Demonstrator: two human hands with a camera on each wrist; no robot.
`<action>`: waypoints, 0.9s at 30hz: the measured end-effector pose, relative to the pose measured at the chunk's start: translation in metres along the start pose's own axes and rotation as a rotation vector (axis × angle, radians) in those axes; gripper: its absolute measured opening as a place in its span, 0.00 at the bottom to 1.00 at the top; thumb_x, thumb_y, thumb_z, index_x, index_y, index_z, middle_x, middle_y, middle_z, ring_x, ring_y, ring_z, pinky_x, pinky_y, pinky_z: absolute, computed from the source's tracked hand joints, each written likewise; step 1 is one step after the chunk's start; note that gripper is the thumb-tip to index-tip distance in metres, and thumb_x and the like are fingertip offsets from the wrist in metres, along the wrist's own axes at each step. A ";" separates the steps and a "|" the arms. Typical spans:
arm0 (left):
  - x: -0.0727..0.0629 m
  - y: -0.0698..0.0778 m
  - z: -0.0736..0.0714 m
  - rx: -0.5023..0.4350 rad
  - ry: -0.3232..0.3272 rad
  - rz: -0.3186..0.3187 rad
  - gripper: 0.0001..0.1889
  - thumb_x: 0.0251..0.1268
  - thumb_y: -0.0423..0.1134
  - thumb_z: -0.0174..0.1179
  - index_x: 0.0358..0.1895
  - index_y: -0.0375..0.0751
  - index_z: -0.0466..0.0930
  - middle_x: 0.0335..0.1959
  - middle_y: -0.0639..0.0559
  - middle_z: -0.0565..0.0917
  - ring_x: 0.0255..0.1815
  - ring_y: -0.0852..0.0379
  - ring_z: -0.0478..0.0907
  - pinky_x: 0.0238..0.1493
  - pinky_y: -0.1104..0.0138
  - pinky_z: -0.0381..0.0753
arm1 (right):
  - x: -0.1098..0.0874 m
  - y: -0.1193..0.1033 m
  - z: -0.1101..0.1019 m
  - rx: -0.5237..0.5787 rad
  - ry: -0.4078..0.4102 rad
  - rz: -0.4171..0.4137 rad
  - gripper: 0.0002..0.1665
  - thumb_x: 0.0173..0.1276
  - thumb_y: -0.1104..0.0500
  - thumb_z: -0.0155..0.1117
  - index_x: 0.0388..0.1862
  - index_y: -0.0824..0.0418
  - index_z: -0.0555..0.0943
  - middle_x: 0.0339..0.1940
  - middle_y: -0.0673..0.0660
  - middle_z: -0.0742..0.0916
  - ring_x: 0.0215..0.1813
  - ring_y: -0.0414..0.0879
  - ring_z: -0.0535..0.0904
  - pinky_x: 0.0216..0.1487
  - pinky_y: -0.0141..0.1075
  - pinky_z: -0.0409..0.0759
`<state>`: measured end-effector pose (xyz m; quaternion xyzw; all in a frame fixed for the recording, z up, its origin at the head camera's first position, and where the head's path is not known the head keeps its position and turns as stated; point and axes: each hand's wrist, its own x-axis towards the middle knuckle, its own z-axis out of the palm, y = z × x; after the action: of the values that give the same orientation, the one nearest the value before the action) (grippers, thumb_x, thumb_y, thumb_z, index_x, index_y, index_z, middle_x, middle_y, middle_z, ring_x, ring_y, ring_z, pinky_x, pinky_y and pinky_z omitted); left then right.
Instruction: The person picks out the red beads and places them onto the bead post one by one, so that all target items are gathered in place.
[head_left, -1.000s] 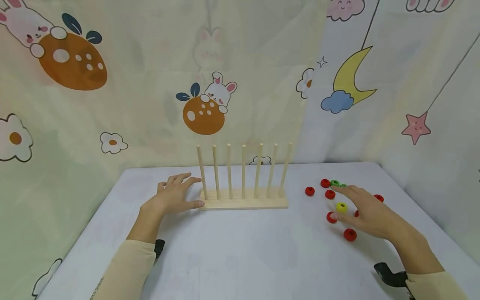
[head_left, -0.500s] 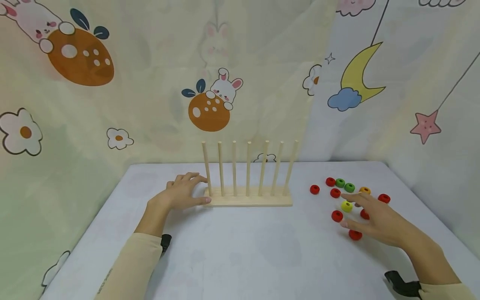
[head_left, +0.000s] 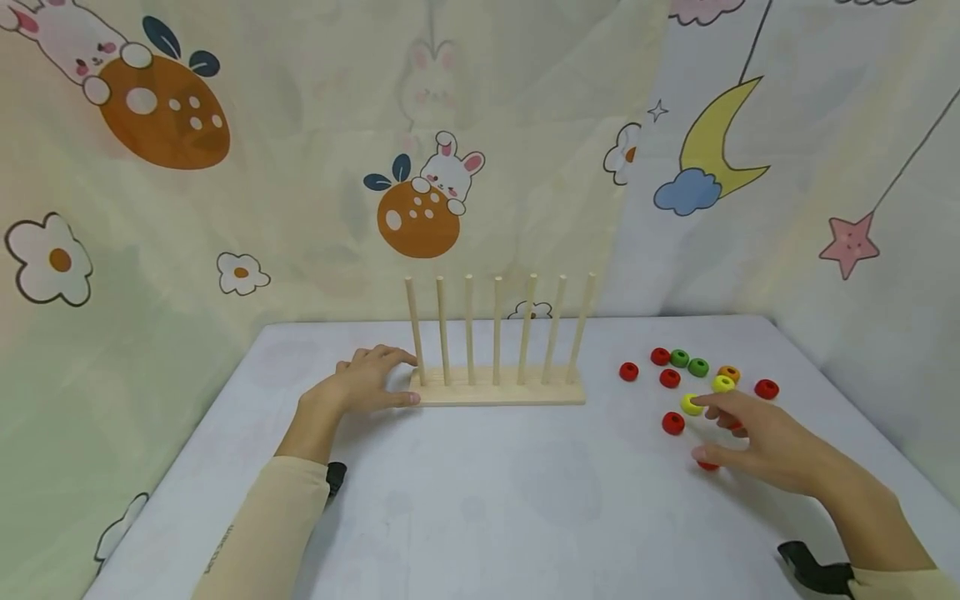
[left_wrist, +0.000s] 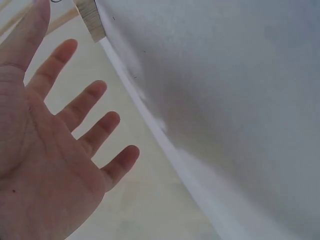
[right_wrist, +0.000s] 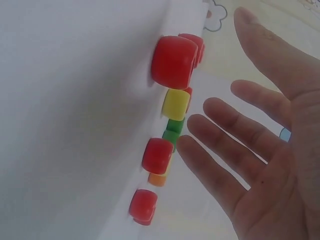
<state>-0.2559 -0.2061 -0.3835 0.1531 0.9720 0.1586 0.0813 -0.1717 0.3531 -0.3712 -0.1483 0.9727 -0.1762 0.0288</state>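
Observation:
A pale wooden rack (head_left: 498, 397) with several upright pegs stands toward the back of the table. My left hand (head_left: 356, 385) is at its left end, thumb tip right at the base and fingers spread near the leftmost peg. In the left wrist view the palm faces the camera with nothing in it, the corner of the base (left_wrist: 91, 20) just above. My right hand (head_left: 776, 440) hovers over loose beads, fingers loosely extended. Its index fingertip overlaps a yellow bead (head_left: 688, 405) and its thumb overlaps a red bead (head_left: 707, 466). In the right wrist view the palm holds nothing.
Around the right hand lie several red beads (head_left: 673, 423), two green beads (head_left: 698, 367), another yellow bead (head_left: 723, 383) and an orange bead (head_left: 728, 372). A printed cloth (head_left: 315, 208) hangs behind the white table (head_left: 480, 500).
My right hand has moved rightward and nearer to me, uncovering green, orange and yellow beads. The left hand keeps its place at the rack. The head view has shifted slightly.

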 end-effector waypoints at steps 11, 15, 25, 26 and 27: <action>-0.002 0.005 -0.007 0.023 -0.039 0.018 0.33 0.65 0.64 0.66 0.69 0.57 0.73 0.75 0.40 0.67 0.72 0.31 0.63 0.64 0.29 0.63 | -0.008 0.006 0.002 0.033 -0.044 -0.015 0.45 0.57 0.38 0.79 0.66 0.61 0.76 0.50 0.55 0.85 0.49 0.51 0.83 0.45 0.46 0.88; 0.000 0.006 -0.006 0.002 -0.058 0.025 0.30 0.65 0.63 0.66 0.67 0.59 0.75 0.75 0.42 0.67 0.72 0.33 0.63 0.65 0.26 0.60 | -0.011 0.008 0.001 0.052 -0.078 0.018 0.44 0.57 0.41 0.80 0.65 0.63 0.76 0.48 0.54 0.85 0.48 0.49 0.83 0.45 0.45 0.88; 0.002 0.001 -0.003 -0.038 -0.086 0.038 0.28 0.67 0.59 0.66 0.66 0.57 0.75 0.69 0.42 0.72 0.69 0.35 0.67 0.67 0.37 0.66 | -0.015 0.013 0.001 0.093 -0.111 -0.008 0.40 0.58 0.43 0.80 0.62 0.61 0.76 0.48 0.53 0.85 0.47 0.47 0.83 0.42 0.33 0.86; 0.002 0.001 -0.003 -0.044 -0.086 0.042 0.28 0.67 0.59 0.66 0.66 0.57 0.75 0.68 0.42 0.73 0.68 0.36 0.67 0.67 0.38 0.67 | -0.015 0.013 0.001 0.096 -0.108 -0.014 0.39 0.58 0.43 0.80 0.62 0.61 0.76 0.48 0.53 0.85 0.46 0.46 0.83 0.42 0.31 0.86; 0.002 0.001 -0.002 -0.050 -0.086 0.044 0.27 0.67 0.58 0.66 0.66 0.57 0.75 0.67 0.42 0.73 0.68 0.36 0.67 0.67 0.39 0.67 | -0.016 0.014 0.001 0.098 -0.106 -0.020 0.39 0.58 0.43 0.80 0.62 0.61 0.77 0.48 0.53 0.85 0.46 0.46 0.83 0.42 0.30 0.85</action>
<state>-0.2579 -0.2056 -0.3815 0.1793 0.9598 0.1777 0.1231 -0.1603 0.3700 -0.3769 -0.1654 0.9585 -0.2156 0.0859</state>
